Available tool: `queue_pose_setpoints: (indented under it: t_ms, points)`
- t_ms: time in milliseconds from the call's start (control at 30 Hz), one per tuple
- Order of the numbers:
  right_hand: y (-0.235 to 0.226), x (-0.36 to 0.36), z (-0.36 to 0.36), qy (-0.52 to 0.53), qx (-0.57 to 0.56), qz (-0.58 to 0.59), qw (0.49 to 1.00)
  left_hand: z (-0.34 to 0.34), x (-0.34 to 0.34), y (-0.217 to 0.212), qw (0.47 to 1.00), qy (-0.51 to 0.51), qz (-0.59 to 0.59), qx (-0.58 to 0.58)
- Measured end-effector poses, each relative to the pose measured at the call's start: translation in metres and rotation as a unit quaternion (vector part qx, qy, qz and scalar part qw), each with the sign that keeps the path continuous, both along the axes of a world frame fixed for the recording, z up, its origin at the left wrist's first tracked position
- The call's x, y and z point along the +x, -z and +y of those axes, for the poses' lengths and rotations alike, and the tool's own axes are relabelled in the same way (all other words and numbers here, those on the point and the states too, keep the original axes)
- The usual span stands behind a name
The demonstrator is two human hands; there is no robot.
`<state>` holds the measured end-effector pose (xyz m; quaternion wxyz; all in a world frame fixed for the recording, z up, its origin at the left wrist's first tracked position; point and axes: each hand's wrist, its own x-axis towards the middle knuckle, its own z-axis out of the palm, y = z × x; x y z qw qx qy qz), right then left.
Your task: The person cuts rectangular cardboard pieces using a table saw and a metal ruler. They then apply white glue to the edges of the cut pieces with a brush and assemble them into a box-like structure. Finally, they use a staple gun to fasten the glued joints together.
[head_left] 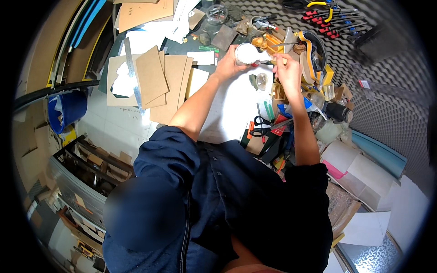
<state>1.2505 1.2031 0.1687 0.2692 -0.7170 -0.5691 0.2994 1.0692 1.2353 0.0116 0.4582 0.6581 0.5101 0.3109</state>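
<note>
Over the far part of the worktable, my left hand [229,65] is closed around a round white-topped jar [246,53]. To its right, my right hand [288,72] is closed on a thin stick-like tool with a yellowish end [284,61]; its exact kind is too small to tell. A small pale shape [263,57] lies between the jar and the right hand. Below them, a small clear cup [261,82] stands on the white sheet [232,107]. Black-handled scissors [260,125] lie closer to my body.
Cardboard sheets [170,86] and a steel ruler [133,75] cover the table's left side. Tools, jars and an orange-edged pair of goggles [314,52] crowd the right. Pliers and red-handled tools [327,22] hang on the foam wall. A blue bin [68,110] stands left.
</note>
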Motion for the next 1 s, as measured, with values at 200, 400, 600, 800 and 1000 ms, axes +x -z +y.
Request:
queue_pose_setpoints:
  t_ms: [200,400,600,800,1000]
  points:
    - [-0.003,0.0,0.003,-0.022,0.013,0.019,1.0,0.0,0.0,-0.004,1.0,-0.002,-0.006,-0.02]
    - [-0.016,0.015,-0.019,0.049,0.016,0.106,0.993,0.005,-0.001,0.005,1.0,0.014,-0.009,0.019]
    - [-0.032,0.009,-0.088,0.121,0.063,0.275,0.952,0.022,-0.013,-0.005,0.999,0.04,0.028,0.0]
    - [-0.025,0.0,-0.175,0.297,0.095,0.396,0.864,-0.038,-0.088,-0.056,0.996,-0.039,-0.043,-0.068]
    - [-0.006,-0.02,-0.255,0.37,0.121,0.527,0.756,-0.064,-0.29,-0.036,0.892,-0.336,0.297,-0.058]
